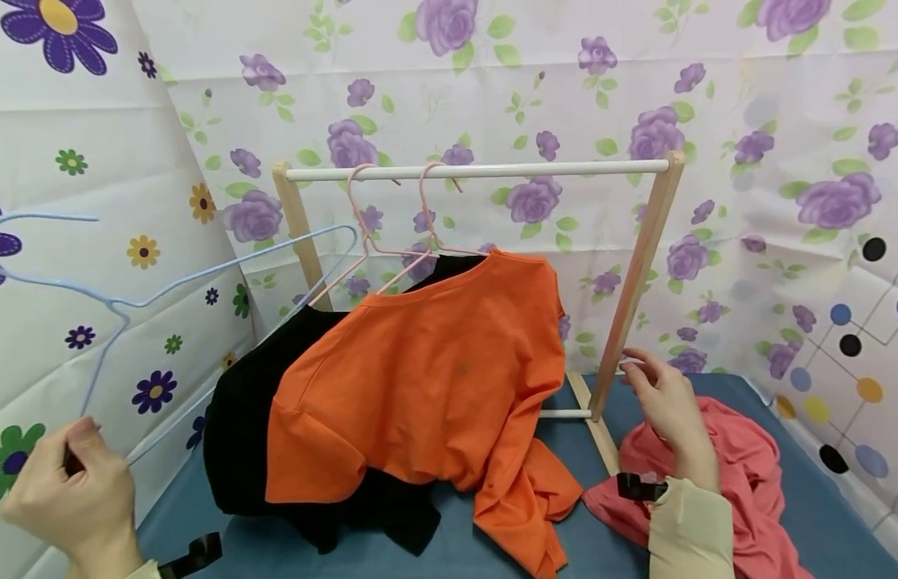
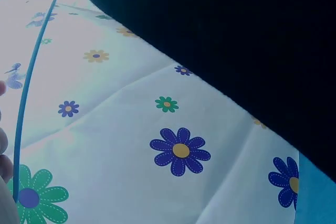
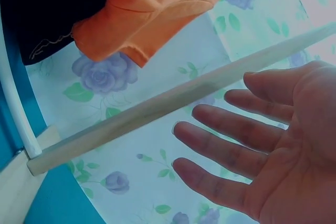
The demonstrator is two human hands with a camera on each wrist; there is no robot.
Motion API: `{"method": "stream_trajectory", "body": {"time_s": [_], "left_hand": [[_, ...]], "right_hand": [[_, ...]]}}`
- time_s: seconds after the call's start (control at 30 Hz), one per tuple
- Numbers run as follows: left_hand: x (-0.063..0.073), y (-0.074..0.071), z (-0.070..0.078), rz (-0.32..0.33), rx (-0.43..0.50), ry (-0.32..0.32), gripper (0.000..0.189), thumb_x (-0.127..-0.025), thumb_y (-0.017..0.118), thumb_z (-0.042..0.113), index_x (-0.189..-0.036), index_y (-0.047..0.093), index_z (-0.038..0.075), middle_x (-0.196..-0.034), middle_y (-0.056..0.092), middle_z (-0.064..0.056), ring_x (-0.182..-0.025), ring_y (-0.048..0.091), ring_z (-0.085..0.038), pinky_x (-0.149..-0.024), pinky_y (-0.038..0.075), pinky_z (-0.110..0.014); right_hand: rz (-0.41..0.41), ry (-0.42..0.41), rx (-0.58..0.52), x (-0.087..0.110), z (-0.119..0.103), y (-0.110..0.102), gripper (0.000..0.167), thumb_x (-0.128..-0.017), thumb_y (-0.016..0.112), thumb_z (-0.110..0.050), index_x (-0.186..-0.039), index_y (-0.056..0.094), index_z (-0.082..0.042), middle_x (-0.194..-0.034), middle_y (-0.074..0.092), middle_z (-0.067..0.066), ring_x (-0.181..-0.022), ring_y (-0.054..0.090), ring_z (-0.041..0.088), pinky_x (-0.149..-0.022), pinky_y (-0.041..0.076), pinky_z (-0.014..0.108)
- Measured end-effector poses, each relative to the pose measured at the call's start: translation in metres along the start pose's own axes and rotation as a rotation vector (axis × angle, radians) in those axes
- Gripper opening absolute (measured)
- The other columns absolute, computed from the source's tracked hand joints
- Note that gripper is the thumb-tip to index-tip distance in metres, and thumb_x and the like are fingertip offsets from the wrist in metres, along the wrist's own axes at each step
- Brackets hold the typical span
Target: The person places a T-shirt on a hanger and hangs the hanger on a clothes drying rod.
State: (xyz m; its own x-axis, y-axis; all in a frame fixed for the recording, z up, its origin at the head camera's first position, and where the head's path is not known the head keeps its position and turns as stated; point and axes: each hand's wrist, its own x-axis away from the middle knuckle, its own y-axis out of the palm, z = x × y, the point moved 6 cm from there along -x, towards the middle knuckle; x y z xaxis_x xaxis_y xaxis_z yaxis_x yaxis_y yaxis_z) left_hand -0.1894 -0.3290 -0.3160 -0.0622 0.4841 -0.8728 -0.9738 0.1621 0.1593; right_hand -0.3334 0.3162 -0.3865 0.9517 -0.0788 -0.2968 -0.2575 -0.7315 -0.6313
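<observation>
At the lower left of the head view, the left hand [image 1: 75, 490] has its fingers curled round the wire of a blue hanger [image 1: 114, 303], gripping it near one end; the hook points to the left edge of the frame, and the far end reaches the left-centre, beside a black garment [image 1: 239, 434]. At right-centre, the right hand [image 1: 666, 406] holds nothing; its fingers are relaxed and, in the right wrist view, spaced apart, just beside the wooden post [image 1: 637, 289] of a rack. Contact with the post cannot be confirmed. Across the upper middle, two pink hangers [image 1: 369, 239] hook over the white rod [image 1: 550, 169]. An orange top [image 1: 427, 386] hangs at centre, partly covering the black garment. At lower right, a coral cloth [image 1: 752, 458] lies crumpled on the blue table surface [image 1: 268, 559].
</observation>
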Motion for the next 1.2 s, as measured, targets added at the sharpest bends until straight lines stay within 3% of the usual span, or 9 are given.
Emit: {"method": "stream_trajectory", "body": {"time_s": [0.13,0.5,0.73,0.83,0.97,1.2], "left_hand": [[-0.001,-0.003,0.001,0.029,-0.002,-0.01,0.05,-0.097,0.062,0.03,-0.077,0.062,-0.015,-0.065,0.056,-0.032,-0.064,0.028,0.021,-0.061,0.021,-0.005],[0.002,0.002,-0.001,0.033,0.012,-0.069,0.043,-0.098,0.061,0.023,-0.081,0.064,-0.016,-0.072,0.06,-0.032,-0.069,0.034,0.023,-0.065,0.026,-0.007],[0.002,0.002,0.014,0.031,0.054,-0.058,0.048,-0.097,0.063,0.028,-0.078,0.062,-0.017,-0.067,0.055,-0.033,-0.068,0.033,0.022,-0.064,0.026,-0.009],[0.002,0.005,0.019,0.011,0.075,-0.042,0.053,-0.097,0.063,0.032,-0.077,0.061,-0.017,-0.067,0.055,-0.034,-0.066,0.032,0.021,-0.063,0.025,-0.009],[0.002,0.007,0.023,0.009,0.101,-0.017,0.055,-0.096,0.064,0.034,-0.076,0.06,-0.017,-0.066,0.055,-0.035,-0.065,0.031,0.021,-0.063,0.025,-0.008],[0.004,0.009,0.022,-0.023,0.089,-0.029,0.055,-0.096,0.063,0.036,-0.08,0.062,-0.017,-0.071,0.057,-0.035,-0.071,0.033,0.022,-0.067,0.026,-0.008]], "right_hand": [[0.0,-0.004,0.011,0.002,0.001,-0.004,0.054,-0.106,0.036,-0.041,-0.147,0.041,-0.008,-0.12,0.063,0.024,-0.114,0.055,0.042,-0.086,0.046,0.058],[0.069,-0.025,0.024,0.012,0.003,-0.027,0.05,-0.107,0.034,-0.037,-0.146,0.043,-0.008,-0.125,0.061,0.019,-0.11,0.06,0.037,-0.081,0.049,0.049],[0.093,-0.04,0.078,0.016,0.011,-0.046,0.047,-0.107,0.036,-0.035,-0.143,0.047,-0.007,-0.119,0.064,0.02,-0.104,0.062,0.038,-0.069,0.048,0.038],[0.092,-0.042,0.111,0.019,0.018,-0.058,0.047,-0.107,0.038,-0.033,-0.142,0.047,-0.004,-0.114,0.065,0.023,-0.101,0.062,0.04,-0.071,0.048,0.044],[0.057,-0.005,0.132,0.025,0.034,-0.072,0.052,-0.106,0.039,-0.037,-0.145,0.043,-0.003,-0.116,0.063,0.028,-0.102,0.06,0.045,-0.077,0.046,0.058],[-0.081,0.134,0.153,0.04,0.065,-0.083,0.059,-0.104,0.039,-0.046,-0.14,0.047,0.001,-0.12,0.06,0.029,-0.101,0.061,0.042,-0.074,0.049,0.054]]}}
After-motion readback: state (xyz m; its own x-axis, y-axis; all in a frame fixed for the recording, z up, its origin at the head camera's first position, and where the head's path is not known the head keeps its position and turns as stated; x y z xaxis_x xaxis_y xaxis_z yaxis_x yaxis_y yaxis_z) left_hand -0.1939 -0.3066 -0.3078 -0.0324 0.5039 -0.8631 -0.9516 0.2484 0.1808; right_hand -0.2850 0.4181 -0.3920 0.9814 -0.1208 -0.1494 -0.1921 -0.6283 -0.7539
